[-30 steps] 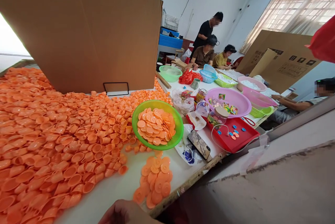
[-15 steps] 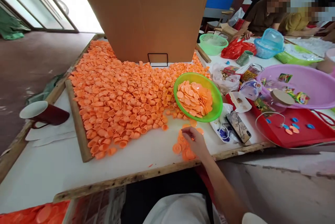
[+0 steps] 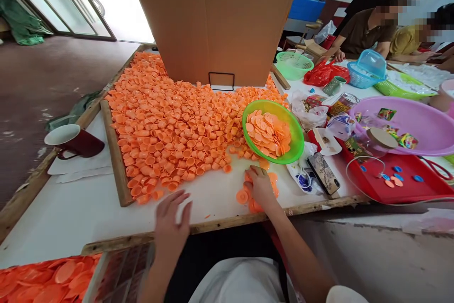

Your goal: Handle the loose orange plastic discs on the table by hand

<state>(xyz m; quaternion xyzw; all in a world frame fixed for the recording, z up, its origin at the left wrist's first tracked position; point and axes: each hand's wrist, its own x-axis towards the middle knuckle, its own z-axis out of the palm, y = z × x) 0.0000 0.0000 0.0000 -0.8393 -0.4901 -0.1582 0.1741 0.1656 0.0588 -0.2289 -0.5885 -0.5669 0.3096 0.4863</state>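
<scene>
A big heap of small orange plastic cups (image 3: pixel 177 123) covers the white table (image 3: pixel 81 213) in front of a tall cardboard box (image 3: pixel 216 19). A green bowl (image 3: pixel 294 144) holds flat orange discs (image 3: pixel 268 133). Below it lies a small pile of orange discs (image 3: pixel 244 195), and my right hand (image 3: pixel 260 186) rests on that pile, fingers curled over the discs. My left hand (image 3: pixel 171 220) lies flat and spread on the table near the front edge, just below the cup heap, holding nothing.
A dark red mug (image 3: pixel 73 141) stands at the left on paper. A phone (image 3: pixel 323 172), a red tray (image 3: pixel 407 185), a pink basin (image 3: pixel 422 128) and packets crowd the right. Other people (image 3: pixel 369 29) sit at the far right. A crate of orange discs (image 3: pixel 42 279) is at the bottom left.
The view swung down and left from the room to the table. My right hand reached onto the small disc pile, and my left hand has come into view, flat on the table.
</scene>
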